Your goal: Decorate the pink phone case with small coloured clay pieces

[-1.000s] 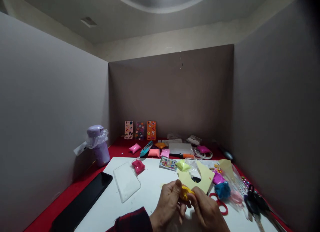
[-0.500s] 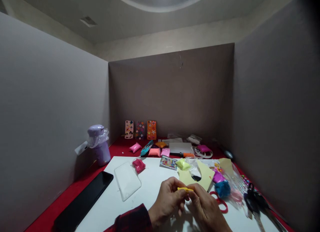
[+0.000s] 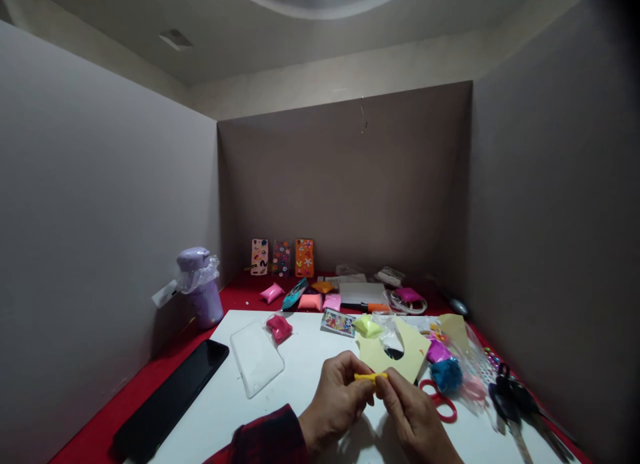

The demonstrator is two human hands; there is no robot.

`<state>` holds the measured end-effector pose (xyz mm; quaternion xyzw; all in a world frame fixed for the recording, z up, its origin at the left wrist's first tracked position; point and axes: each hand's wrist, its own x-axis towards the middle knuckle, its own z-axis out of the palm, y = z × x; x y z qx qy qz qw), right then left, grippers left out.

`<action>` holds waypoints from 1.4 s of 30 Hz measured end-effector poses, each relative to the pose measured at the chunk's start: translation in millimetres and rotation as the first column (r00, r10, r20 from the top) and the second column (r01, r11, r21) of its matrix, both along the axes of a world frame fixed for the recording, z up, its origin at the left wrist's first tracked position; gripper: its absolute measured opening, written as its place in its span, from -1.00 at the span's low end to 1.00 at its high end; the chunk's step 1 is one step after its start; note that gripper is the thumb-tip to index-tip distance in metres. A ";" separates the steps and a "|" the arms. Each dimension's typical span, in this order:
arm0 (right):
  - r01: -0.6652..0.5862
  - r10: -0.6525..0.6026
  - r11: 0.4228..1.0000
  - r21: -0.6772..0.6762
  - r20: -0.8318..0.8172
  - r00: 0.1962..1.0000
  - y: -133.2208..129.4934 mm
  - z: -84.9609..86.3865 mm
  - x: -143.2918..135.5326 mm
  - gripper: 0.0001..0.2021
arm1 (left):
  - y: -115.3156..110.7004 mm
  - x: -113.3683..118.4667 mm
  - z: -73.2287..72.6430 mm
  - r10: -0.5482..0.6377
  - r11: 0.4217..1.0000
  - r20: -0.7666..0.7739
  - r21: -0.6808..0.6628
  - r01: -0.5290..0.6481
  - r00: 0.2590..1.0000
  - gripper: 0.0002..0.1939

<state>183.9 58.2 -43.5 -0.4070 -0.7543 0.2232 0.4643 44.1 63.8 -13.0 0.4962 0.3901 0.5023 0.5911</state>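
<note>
A small yellow piece (image 3: 371, 377), like soft clay, is stretched between my two hands above the white board (image 3: 210, 411). My left hand (image 3: 336, 403) pinches its left end between thumb and fingers. At its right end, my right hand (image 3: 413, 411) holds it with closed fingertips. Just beyond the hands lies a pale yellow paper (image 3: 413, 351) with a hole cut in it. Red-handled scissors (image 3: 443, 409) rest right of my right hand, partly hidden. Off to the left a clear phone case (image 3: 257, 359) lies flat beside a red packet (image 3: 279, 328).
A black phone (image 3: 170, 401) lies at the left, near a purple bottle (image 3: 203, 287). A blue lump (image 3: 446, 375) and keys (image 3: 510, 401) are at the right. Three decorated cases (image 3: 281, 258) stand at the back, behind several coloured packets (image 3: 310, 302). Grey panels (image 3: 345, 184) surround the table.
My right hand's fingers have shifted slightly and now close on the yellow piece's right end, which shows longer between the hands. The whole view has tilted a little.
</note>
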 end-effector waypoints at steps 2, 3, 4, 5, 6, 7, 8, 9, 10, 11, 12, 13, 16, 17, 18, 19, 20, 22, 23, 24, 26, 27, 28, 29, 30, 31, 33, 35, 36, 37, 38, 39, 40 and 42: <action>-0.024 0.023 0.999 0.028 0.018 1.000 1.6 -1.5 0.6 -0.67 | -0.1 -1.5 0.0 0.000 1.000 -0.001 0.004 0.000 1.000 -0.62; -0.029 0.028 0.999 0.044 0.021 0.999 2.5 -2.7 0.8 -0.67 | -0.2 -1.9 -0.2 0.002 1.000 0.000 0.005 -0.002 1.000 -0.62; -0.029 0.028 0.998 0.055 0.020 0.999 3.3 -3.9 1.0 -0.66 | -0.3 -2.1 -0.4 0.004 1.000 0.002 0.005 -0.004 1.000 -0.62; -0.024 0.023 0.998 0.061 0.014 1.000 3.9 -5.3 1.1 -0.66 | -0.4 -2.0 -0.8 0.002 1.000 0.005 0.003 -0.002 1.000 -0.62; -0.013 0.012 0.998 0.060 0.006 1.000 4.3 -6.4 1.2 -0.65 | -0.5 -1.7 -1.4 -0.002 1.000 0.009 -0.003 0.002 1.000 -0.61; 0.000 0.000 0.998 0.056 0.000 1.000 4.5 -7.3 1.4 -0.65 | -0.5 -1.3 -2.0 -0.011 1.000 0.016 -0.012 0.011 1.000 -0.61; 0.012 -0.012 0.999 0.052 -0.002 1.000 4.3 -7.8 1.8 -0.66 | -0.3 -0.8 -2.7 -0.023 0.999 0.025 -0.025 0.023 0.999 -0.61; 0.022 -0.022 0.999 0.048 -0.003 1.000 4.1 -7.9 2.3 -0.67 | -0.1 -0.4 -3.4 -0.037 0.998 0.038 -0.042 0.039 0.999 -0.60; 0.032 -0.032 0.998 0.050 -0.004 0.999 3.7 -7.6 2.9 -0.68 | 0.2 -0.3 -3.9 -0.049 0.997 0.054 -0.060 0.052 0.997 -0.60; 0.044 -0.043 0.997 0.056 -0.007 0.999 3.3 -7.0 3.7 -0.71 | 0.6 -0.5 -4.2 -0.058 0.995 0.071 -0.079 0.064 0.996 -0.59; 0.053 -0.052 0.996 0.069 -0.010 0.999 3.1 -6.2 4.4 -0.75 | 1.0 -1.0 -4.2 -0.064 0.993 0.089 -0.096 0.072 0.994 -0.59; 0.057 -0.056 0.994 0.089 -0.013 0.998 3.1 -5.5 5.2 -0.81 | 1.4 -1.9 -3.9 -0.067 0.991 0.107 -0.110 0.079 0.992 -0.59; 0.037 -0.034 0.983 0.182 -0.020 0.999 4.3 -4.3 6.9 -0.83 | 1.7 -5.2 -2.3 -0.084 0.985 0.147 -0.136 0.104 0.986 -0.59; 0.028 -0.023 0.976 0.214 -0.022 0.999 5.0 -4.4 7.2 -0.81 | 1.5 -6.0 -1.9 -0.098 0.982 0.153 -0.145 0.120 0.983 -0.59; 0.022 -0.016 0.971 0.239 -0.026 1.000 5.7 -4.8 7.4 -0.82 | 1.3 -6.6 -1.7 -0.112 0.978 0.158 -0.155 0.137 0.981 -0.59; 0.022 -0.015 0.966 0.257 -0.031 0.999 6.3 -5.3 7.6 -0.83 | 0.9 -7.0 -1.6 -0.127 0.974 0.161 -0.165 0.154 0.979 -0.59; 0.027 -0.018 0.963 0.269 -0.037 0.999 6.8 -5.8 7.6 -0.84 | 0.6 -7.1 -1.7 -0.140 0.970 0.164 -0.174 0.168 0.976 -0.60; 0.041 -0.030 0.959 0.281 -0.044 0.999 7.1 -6.1 7.7 -0.82 | 0.2 -7.2 -2.2 -0.158 0.964 0.169 -0.186 0.189 0.973 -0.61; 0.044 -0.032 0.956 0.289 -0.048 0.998 6.9 -5.7 7.7 -0.80 | 0.1 -7.1 -2.4 -0.164 0.962 0.171 -0.190 0.196 0.971 -0.62; 0.041 -0.027 0.954 0.299 -0.051 0.998 6.6 -4.7 7.6 -0.79 | 0.2 -7.2 -2.5 -0.169 0.960 0.171 -0.193 0.202 0.971 -0.62; 0.019 -0.002 0.947 0.320 -0.053 0.999 5.5 -1.4 7.4 -0.80 | 0.2 -7.3 -2.4 -0.177 0.958 0.168 -0.195 0.209 0.970 -0.64; -0.004 0.020 0.943 0.333 -0.045 0.999 4.9 0.5 7.4 -0.81 | 0.1 -7.4 -2.2 -0.180 0.958 0.166 -0.192 0.211 0.970 -0.64; -0.028 0.042 0.938 0.346 -0.032 0.999 4.4 2.3 7.5 -0.83 | -0.2 -7.5 -1.9 -0.183 0.959 0.164 -0.189 0.213 0.969 -0.64; -0.051 0.059 0.933 0.356 -0.013 0.998 4.0 3.8 7.6 -0.83 | -0.6 -7.4 -1.7 -0.184 0.959 0.162 -0.186 0.214 0.969 -0.64; -0.066 0.068 0.930 0.362 0.007 0.998 3.7 4.7 7.8 -0.83 | -1.1 -7.3 -1.6 -0.186 0.960 0.159 -0.183 0.214 0.970 -0.64; -0.072 0.069 0.927 0.367 0.023 0.997 3.5 5.1 8.0 -0.84 | -1.5 -7.0 -1.8 -0.186 0.960 0.154 -0.180 0.212 0.970 -0.64; -0.066 0.054 0.925 0.375 0.042 0.998 3.6 4.4 8.4 -0.84 | -1.9 -6.4 -3.2 -0.183 0.963 0.141 -0.173 0.206 0.973 -0.62; -0.070 0.052 0.923 0.379 0.057 0.997 3.8 2.9 8.3 -0.84 | -0.9 -6.2 -6.1 -0.176 0.968 0.120 -0.160 0.194 0.977 -0.58; -0.080 0.061 0.922 0.380 0.060 0.996 3.8 2.4 8.0 -0.83 | 0.2 -6.4 -7.8 -0.175 0.969 0.104 -0.157 0.190 0.979 -0.56; -0.095 0.076 0.922 0.377 0.065 0.995 3.8 2.1 7.6 -0.81 | 1.6 -6.9 -9.6 -0.175 0.970 0.084 -0.158 0.187 0.981 -0.54; -0.113 0.094 0.921 0.374 0.069 0.993 3.7 2.2 7.2 -0.79 | 3.1 -7.7 -11.1 -0.176 0.970 0.060 -0.162 0.184 0.983 -0.54; -0.127 0.110 0.918 0.375 0.068 0.992 3.6 2.4 6.7 -0.77 | 4.6 -8.7 -12.2 -0.178 0.969 0.033 -0.168 0.181 0.983 -0.54; -0.142 0.125 0.915 0.378 0.070 0.990 3.6 2.6 6.3 -0.75 | 5.8 -9.9 -12.6 -0.181 0.968 0.006 -0.174 0.179 0.984 -0.54; -0.154 0.136 0.914 0.375 0.076 0.988 3.8 2.8 5.9 -0.71 | 7.2 -11.8 -11.4 -0.180 0.969 -0.045 -0.180 0.170 0.983 -0.55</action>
